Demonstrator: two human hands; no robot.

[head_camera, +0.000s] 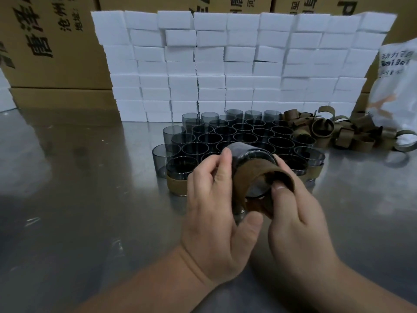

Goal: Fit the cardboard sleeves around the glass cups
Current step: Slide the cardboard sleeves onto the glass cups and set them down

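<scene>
Far left: printed brown cartons (52, 41), cropped by the frame edge, print only partly legible. Next, a wall of small white boxes (225, 64) along the back of the steel table (79, 199). In front of it, a tight cluster of smoked glass cups (243, 134), mostly bare. One sleeved cup (178, 177) at the front-left corner, others at the front right apparently sleeved too, though half hidden behind the hands.

Centre, lifted above the table just in front of the cluster: the left hand (216, 213) curled round a tilted glass cup (248, 154), fingertips on the bare far end, thumb underneath. Around the near part of the cup, a brown cardboard sleeve (255, 177), partly on and overhanging toward the camera. Right hand (297, 224) pinching the sleeve's near edge, thumb on the rim, remaining fingers out of sight behind it.

Probably smooth, slick and breakable, that glass, with some weight to it; best gripped firmly on the bare wall, away from the sleeve. Sleeve likely light and springy, easily creased; better pushed from its rim than squeezed flat.

Facing end of the cup, mouth or base: impossible to tell. No seam of the sleeve visible.

Right: a loose pile of spare sleeves (338, 132), some curled open, then a white printed bag (394, 86) cut off at the edge.
</scene>
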